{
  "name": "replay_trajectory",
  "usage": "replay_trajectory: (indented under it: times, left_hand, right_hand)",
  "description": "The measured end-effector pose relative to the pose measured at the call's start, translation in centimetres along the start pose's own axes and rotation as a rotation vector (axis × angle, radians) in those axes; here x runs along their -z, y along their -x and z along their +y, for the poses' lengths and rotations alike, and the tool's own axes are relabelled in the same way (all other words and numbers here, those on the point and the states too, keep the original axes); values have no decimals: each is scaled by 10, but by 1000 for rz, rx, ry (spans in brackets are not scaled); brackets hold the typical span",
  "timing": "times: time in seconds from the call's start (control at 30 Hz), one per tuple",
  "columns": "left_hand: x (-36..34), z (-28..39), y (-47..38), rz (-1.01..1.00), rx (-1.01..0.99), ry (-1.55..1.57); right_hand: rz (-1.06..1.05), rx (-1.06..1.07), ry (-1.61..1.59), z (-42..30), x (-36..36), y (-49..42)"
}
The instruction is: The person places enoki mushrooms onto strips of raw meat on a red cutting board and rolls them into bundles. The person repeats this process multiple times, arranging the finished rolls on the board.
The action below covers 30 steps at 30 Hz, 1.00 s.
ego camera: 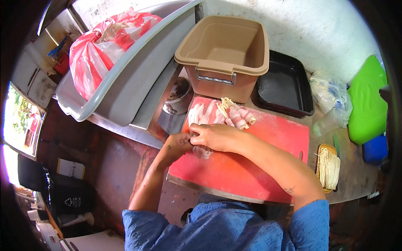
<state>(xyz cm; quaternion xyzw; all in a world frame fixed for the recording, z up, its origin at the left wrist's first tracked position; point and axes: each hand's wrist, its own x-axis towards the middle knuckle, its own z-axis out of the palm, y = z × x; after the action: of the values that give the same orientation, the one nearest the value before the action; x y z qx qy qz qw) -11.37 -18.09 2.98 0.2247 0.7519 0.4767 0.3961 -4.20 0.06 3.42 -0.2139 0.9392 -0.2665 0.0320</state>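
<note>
On a red cutting board (273, 175), my left hand (179, 145) and my right hand (212, 135) meet near the board's left edge, fingers bent together at a thin slice of raw meat (202, 152). Part of that slice shows below my right hand; my fingers hide the rest. Just beyond my hands lie several flat meat strips (209, 113), a bunch of enoki mushrooms (226, 104) and meat rolls (237, 119) with mushroom ends showing. More enoki mushrooms (329, 169) rest in a small yellow tray right of the board.
A brown plastic bin (220, 82) and a black tray (284, 84) stand behind the board. At left, a grey tub (141, 75) holds a red-and-white plastic bag (94, 59). A clear cup (329, 121), a plastic bag (329, 89) and a green lid (367, 100) are at right.
</note>
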Motion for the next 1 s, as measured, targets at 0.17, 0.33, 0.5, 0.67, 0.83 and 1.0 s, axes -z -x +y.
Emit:
replay_trajectory:
  times: [0.17,0.33,0.5,0.67,0.83,1.0]
  left_hand:
    - [2,-16,1,-5,-125,133]
    - [-8,-32,-11,99,-199,100]
    - [-13,-21,-7,380,-301,-348]
    - [-23,29,4,450,-516,-111]
    - [-31,74,-13,435,-694,-170]
    - [-43,117,-6,383,-883,-24]
  right_hand:
    - [-23,134,159,4,4,2]
    - [59,309,324,9,-6,0]
    - [240,252,91,14,16,3]
    - [374,85,7,7,54,2]
    - [465,-25,-111,-14,98,14]
    - [484,-232,-378,-43,138,53]
